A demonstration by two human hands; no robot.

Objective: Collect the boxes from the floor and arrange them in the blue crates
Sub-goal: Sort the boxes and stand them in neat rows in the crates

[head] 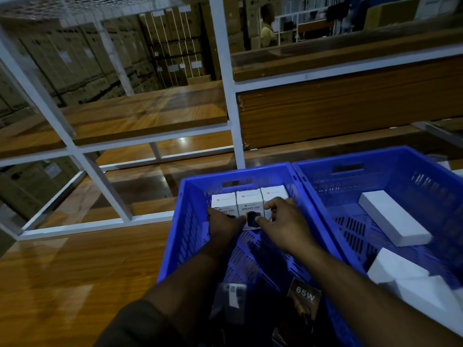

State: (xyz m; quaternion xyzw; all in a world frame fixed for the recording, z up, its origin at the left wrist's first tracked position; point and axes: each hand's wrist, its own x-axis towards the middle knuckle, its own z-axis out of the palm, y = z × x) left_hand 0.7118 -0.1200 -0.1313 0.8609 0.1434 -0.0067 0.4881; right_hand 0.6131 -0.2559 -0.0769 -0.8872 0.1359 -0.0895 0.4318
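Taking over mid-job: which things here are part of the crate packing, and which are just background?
Part of the job:
- left blue crate
- right blue crate
- three white HALLEY boxes
- left hand, right hand, both on that row
- plain white boxes
- dark 65W box

Background:
- white shelf frame
- stacked cartons
- person in the distance

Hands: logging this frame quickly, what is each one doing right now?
Left hand: fingers rest on the left box in the crate; grip cannot be told.
Right hand: pinches the middle box.
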